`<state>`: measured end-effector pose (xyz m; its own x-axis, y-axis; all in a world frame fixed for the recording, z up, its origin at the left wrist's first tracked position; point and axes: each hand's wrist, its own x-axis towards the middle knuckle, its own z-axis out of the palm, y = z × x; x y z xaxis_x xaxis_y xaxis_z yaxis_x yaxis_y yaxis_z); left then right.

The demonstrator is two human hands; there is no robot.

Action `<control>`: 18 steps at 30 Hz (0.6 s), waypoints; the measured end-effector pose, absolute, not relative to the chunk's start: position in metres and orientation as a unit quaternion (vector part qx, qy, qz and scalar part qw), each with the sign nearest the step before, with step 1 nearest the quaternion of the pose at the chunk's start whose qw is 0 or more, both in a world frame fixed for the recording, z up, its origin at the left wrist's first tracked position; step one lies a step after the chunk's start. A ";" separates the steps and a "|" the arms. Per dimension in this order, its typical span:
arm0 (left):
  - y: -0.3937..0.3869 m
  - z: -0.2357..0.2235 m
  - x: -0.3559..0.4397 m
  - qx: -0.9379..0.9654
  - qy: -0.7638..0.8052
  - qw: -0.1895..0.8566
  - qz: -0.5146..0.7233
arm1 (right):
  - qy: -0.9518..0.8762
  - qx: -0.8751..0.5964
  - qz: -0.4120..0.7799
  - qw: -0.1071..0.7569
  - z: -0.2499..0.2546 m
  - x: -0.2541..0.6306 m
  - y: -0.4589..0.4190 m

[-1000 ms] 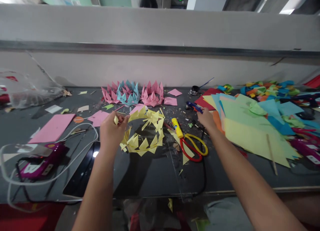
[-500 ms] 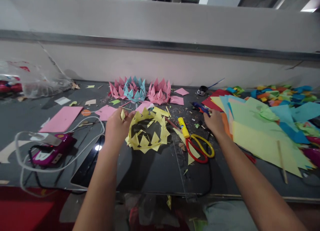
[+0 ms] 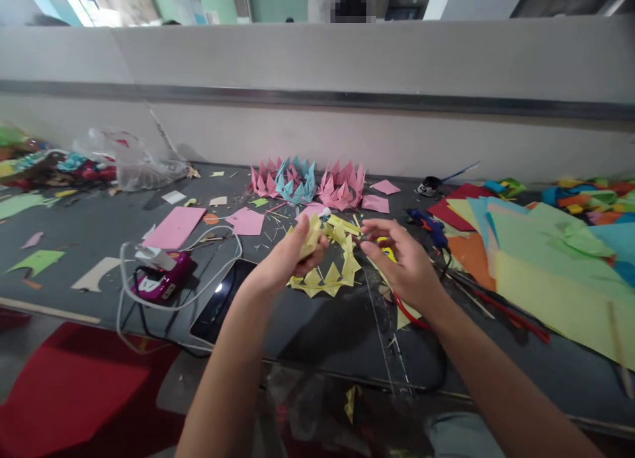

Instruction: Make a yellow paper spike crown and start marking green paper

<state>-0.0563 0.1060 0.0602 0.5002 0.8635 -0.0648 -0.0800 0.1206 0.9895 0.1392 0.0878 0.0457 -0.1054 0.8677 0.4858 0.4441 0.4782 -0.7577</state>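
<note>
A ring of folded yellow paper points point(image 3: 331, 273) is held just above the dark table. My left hand point(image 3: 288, 259) is closed on its left side, fingers wrapped round a yellow fold. My right hand point(image 3: 401, 263) sits at the ring's right edge, thumb and fingers pinched together near the paper; what they pinch is too small to make out. Behind the ring stand finished pink paper crowns point(image 3: 341, 185) and a blue paper crown point(image 3: 296, 181) against the wall.
Red-and-yellow scissors point(image 3: 411, 312) lie partly under my right hand. A blue glue gun point(image 3: 427, 221) and a spread of coloured paper sheets point(image 3: 546, 253) fill the right. A purple tool with white cord point(image 3: 161, 280), a phone point(image 3: 223, 299) and pink sheets point(image 3: 174, 226) lie left.
My right hand has left the glue gun area and come in to the yellow ring's right side. The left hand has shifted its hold on the ring. The view has swung left.
</note>
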 end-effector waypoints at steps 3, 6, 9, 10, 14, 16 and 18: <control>0.103 0.060 -0.053 0.616 0.376 0.623 0.302 | -0.725 -0.420 0.303 0.453 0.060 0.122 0.090; 0.101 0.063 -0.051 0.632 0.398 0.605 0.276 | -0.734 -0.412 0.340 0.418 0.060 0.113 0.092; 0.101 0.065 -0.053 0.641 0.408 0.590 0.275 | -0.698 -0.436 0.357 0.441 0.054 0.111 0.092; 0.102 0.065 -0.054 0.644 0.408 0.583 0.281 | -0.674 -0.446 0.364 0.463 0.052 0.111 0.092; 0.105 0.064 -0.055 0.628 0.419 0.538 0.374 | -0.537 -0.466 0.404 0.576 0.046 0.109 0.095; 0.106 0.064 -0.053 0.593 0.412 0.532 0.443 | -0.456 -0.454 0.442 0.626 0.045 0.105 0.096; 0.106 0.065 -0.049 0.565 0.388 0.537 0.492 | -0.392 -0.434 0.476 0.656 0.045 0.100 0.096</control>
